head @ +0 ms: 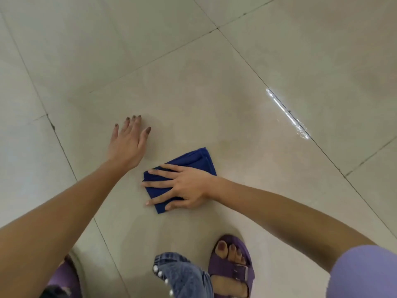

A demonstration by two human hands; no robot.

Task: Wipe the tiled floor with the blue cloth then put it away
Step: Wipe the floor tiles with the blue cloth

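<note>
A folded dark blue cloth (pixel 194 161) lies flat on the glossy beige tiled floor (pixel 214 104), near the middle of the view. My right hand (pixel 182 186) presses on the cloth with straight, spread fingers pointing left; it covers the cloth's lower half. My left hand (pixel 129 143) rests flat on the bare tile a short way up and left of the cloth, fingers straight and apart from the cloth.
My foot in a purple sandal (pixel 231 267) stands just below the cloth, with a denim trouser leg (pixel 182 276) beside it. Dark grout lines cross the floor. A bright glare streak (pixel 286 114) lies along a grout line at right.
</note>
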